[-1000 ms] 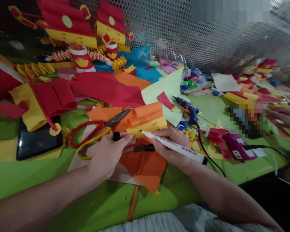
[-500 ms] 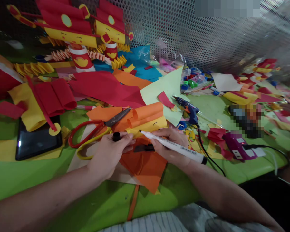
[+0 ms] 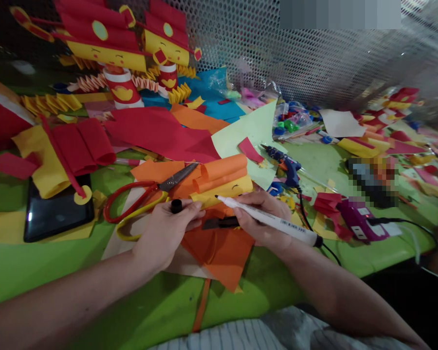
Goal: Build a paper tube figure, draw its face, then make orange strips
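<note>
My right hand point(image 3: 264, 216) grips a white marker point(image 3: 277, 221) with a black tip, which points at a yellow paper roll point(image 3: 222, 190). A small dark curved line shows on the roll's right part. Above it, joined or touching, lie orange paper rolls point(image 3: 222, 172). My left hand point(image 3: 168, 228) is closed with a black marker cap point(image 3: 175, 206) between its fingers, and its thumb rests at the roll's left end. Just left of them lie scissors point(image 3: 135, 209) with red and yellow handles. A utility knife point(image 3: 222, 222) lies between my hands on orange paper point(image 3: 219, 257).
A glue gun point(image 3: 282, 163) with a black cord lies right of the rolls. Beyond are a purple power socket point(image 3: 363, 221) and paper scraps. A black phone point(image 3: 58, 214) lies at left under a red and yellow paper piece. Finished paper figures point(image 3: 122, 87) stand behind.
My right hand and the marker have shifted slightly to the right, the tip moving along the yellow roll. My left hand has stayed in place.
</note>
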Available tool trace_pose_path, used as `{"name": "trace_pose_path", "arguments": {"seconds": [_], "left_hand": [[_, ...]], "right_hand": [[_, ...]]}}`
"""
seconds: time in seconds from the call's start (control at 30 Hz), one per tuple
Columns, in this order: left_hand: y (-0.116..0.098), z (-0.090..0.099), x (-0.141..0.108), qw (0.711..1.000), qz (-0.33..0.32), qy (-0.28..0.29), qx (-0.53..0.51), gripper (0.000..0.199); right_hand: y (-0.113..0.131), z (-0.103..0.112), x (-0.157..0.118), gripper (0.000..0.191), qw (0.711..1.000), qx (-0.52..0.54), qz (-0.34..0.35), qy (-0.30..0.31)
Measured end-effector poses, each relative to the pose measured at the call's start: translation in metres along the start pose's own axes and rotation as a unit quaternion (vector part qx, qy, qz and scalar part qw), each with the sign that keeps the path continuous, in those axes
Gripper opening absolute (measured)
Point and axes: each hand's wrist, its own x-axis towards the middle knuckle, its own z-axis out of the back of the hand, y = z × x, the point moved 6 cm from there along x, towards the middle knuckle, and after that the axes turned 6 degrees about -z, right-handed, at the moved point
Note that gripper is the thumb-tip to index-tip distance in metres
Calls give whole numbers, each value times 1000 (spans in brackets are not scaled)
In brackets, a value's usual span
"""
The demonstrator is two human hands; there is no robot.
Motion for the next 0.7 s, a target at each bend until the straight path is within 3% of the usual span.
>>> {"name": "trace_pose_path", "arguments": {"seconds": [0.7], "left_hand": [[-2,-1,-1,1000,4,-1,0,15]], "right_hand": [[-2,-2,-1,5,1000,-21,-4,0]]}}
